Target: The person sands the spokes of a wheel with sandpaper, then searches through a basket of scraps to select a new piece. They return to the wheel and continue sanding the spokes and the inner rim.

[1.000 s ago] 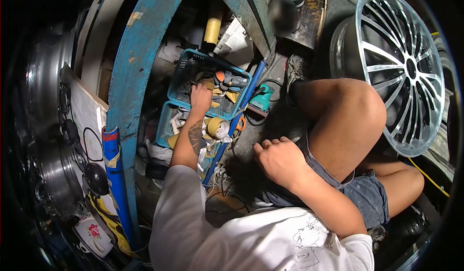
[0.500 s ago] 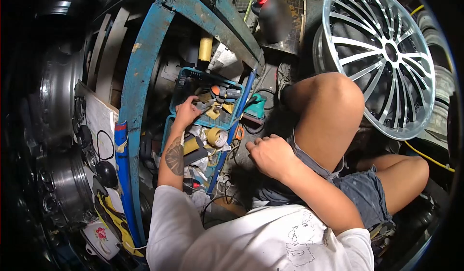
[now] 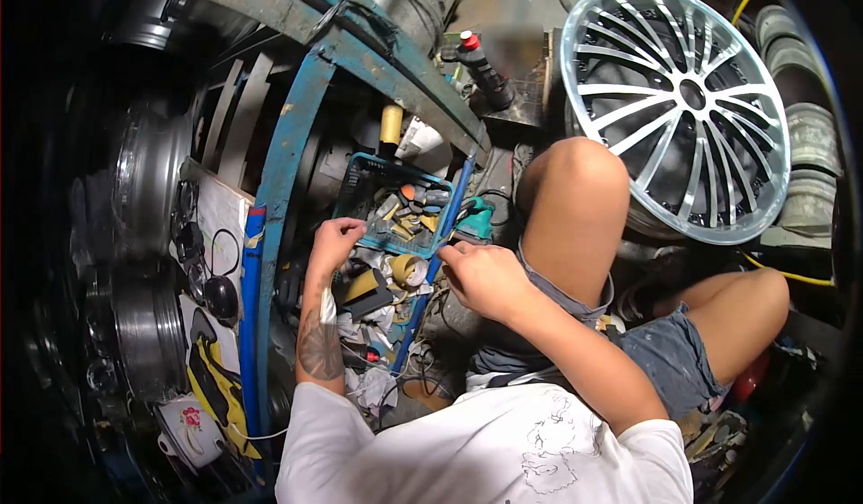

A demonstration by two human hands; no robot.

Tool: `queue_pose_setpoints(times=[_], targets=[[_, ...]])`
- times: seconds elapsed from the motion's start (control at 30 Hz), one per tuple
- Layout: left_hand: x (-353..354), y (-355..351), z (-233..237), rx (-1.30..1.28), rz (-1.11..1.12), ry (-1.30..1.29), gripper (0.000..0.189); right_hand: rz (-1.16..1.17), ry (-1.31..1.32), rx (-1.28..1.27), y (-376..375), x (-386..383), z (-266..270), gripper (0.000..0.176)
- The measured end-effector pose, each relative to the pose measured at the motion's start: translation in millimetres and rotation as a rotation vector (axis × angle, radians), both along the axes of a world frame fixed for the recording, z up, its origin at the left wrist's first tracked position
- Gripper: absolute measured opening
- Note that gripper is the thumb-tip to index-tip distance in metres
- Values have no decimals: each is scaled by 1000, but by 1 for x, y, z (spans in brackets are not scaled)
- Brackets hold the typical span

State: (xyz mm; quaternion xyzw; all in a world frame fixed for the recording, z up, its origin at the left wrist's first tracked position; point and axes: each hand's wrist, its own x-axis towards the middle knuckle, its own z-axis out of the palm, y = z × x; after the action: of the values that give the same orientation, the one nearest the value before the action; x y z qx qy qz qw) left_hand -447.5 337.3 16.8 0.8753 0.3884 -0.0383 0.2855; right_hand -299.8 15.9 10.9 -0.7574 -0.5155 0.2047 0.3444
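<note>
In the head view, the left hand (image 3: 333,241), fingers curled, hovers by the centre-frame blue basket (image 3: 393,247), whose walls keep small tools (image 3: 431,196) together, while the loosely bent right hand (image 3: 486,279) droops right of centre; whether either grips anything is too unclear to say.

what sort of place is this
Most likely a workshop for car wheels, perhaps one that repairs or refinishes them: a large spoked wheel stands beside the seated person, more bare metal rims line the left side, and a blue basket holds small tools and scraps.
</note>
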Motion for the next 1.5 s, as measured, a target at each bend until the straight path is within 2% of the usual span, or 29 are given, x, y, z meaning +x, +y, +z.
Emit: queue_pose_setpoints(times=[0.1,0.2,0.3,0.33,0.43,0.47,0.5,0.57,0.63,0.67,0.77,0.83,0.9,0.93,0.97,1.1,1.17,1.2,1.3,1.33,1.43,1.47,1.5], targets=[[8,-38,20,102,26,-19,29,-116,101,93,-3,1,10,25],[1,-34,2,576,87,124,28,-144,185,169,-3,5,12,28],[-23,6,-28,300,75,107,25,-109,215,203,-9,1,12,27],[-24,7,-29,298,112,83,22,-88,208,205,-11,0,11,26],[-32,20,-34,-51,273,-55,22,-19,235,126,-16,0,16,27],[-19,-3,-9,-326,317,-189,23,-30,229,137,-15,1,16,27],[-7,-26,11,-421,287,-230,23,-44,227,145,-15,1,16,28],[14,-69,45,-617,223,-310,24,-171,232,359,-14,1,22,33],[30,-115,76,-651,30,-269,21,-294,114,613,-16,7,31,38],[38,-137,92,-595,-67,-263,21,-295,26,633,-22,10,38,38],[64,-193,133,-662,-148,-349,20,-232,1,622,-56,21,46,33],[80,-216,146,-707,-195,-397,22,-360,46,667,-81,32,68,24],[103,-250,139,-935,-321,-657,25,-501,110,734,-103,40,80,22],[115,-263,131,-914,-371,-720,27,-580,157,762,-115,46,88,21],[128,-271,118,-737,-481,-745,26,-629,151,740,-129,49,87,25],[165,-332,85,-894,-380,-851,14,-836,-329,597,-180,59,85,34],[170,-354,64,-983,-356,-848,9,-932,-381,541,-201,53,77,36],[168,-362,57,-1013,-328,-758,11,-977,-387,529,-208,52,73,37],[173,-388,35,-1027,-370,-852,8,-962,-252,523,-225,46,53,40],[173,-396,30,-1130,-331,-883,18,-931,-159,513,-228,42,48,39],[169,-397,19,-1519,-153,-665,33,-960,232,489,-227,30,32,33],[170,-398,14,-1436,-199,-646,54,-967,212,466,-228,29,28,31],[169,-398,12,-1431,-189,-621,58,-973,191,445,-228,29,25,30]])
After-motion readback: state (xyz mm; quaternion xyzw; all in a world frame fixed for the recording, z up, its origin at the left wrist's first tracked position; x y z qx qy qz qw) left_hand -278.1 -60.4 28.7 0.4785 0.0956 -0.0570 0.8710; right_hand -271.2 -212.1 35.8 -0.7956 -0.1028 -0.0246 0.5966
